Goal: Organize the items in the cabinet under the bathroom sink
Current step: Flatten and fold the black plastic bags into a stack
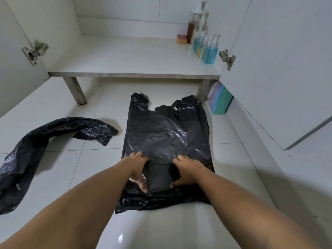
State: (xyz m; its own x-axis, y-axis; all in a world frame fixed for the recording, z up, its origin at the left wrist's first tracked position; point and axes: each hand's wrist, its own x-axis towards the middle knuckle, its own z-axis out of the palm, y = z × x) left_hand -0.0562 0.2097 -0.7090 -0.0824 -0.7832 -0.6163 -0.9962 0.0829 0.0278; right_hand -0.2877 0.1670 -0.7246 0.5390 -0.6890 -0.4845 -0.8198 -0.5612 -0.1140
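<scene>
A black plastic bag lies spread flat on the white floor tiles, its two handles pointing toward the open cabinet. My left hand and my right hand both rest on the bag's near part, palms down, fingers straight and thumbs spread toward each other. A darker patch of the bag shows between them. A second black bag lies crumpled on the floor to the left, untouched. The cabinet shelf stands behind.
Several clear pump and spray bottles, some with blue liquid, and a small sponge stand at the shelf's right end. Pastel packs sit under the shelf at right. Both cabinet doors hang open; the right door juts near the bag.
</scene>
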